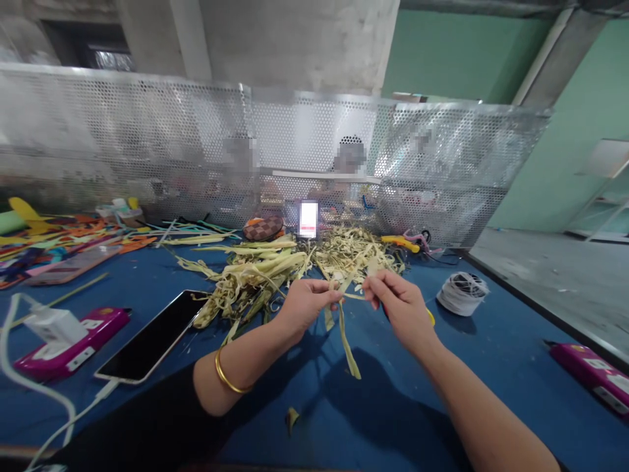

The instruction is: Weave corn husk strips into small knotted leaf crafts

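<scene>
Above the middle of the blue table, my left hand (307, 301) pinches pale, dry husk strips between thumb and fingers. One husk strip (348, 347) hangs down from that pinch. Just to the right, my right hand (398, 305) is closed on a thin strand running across from the left hand, and a pale flat piece (372, 265) sticks up by its fingertips. Part of a yellow thing (431, 318) shows behind the right wrist; the rest is hidden. Behind my left hand lies a heap of long husk strips (265, 269), and beyond both hands a pile of shredded trimmings (348, 252).
A phone (152, 337) on a cable and a purple power strip (73, 344) lie left. White twine (462, 293) and another purple power strip (590, 373) are right. A lit screen (308, 219) stands before the perforated metal partition (187, 144); people are behind it. Colourful strips (59, 239) lie far left.
</scene>
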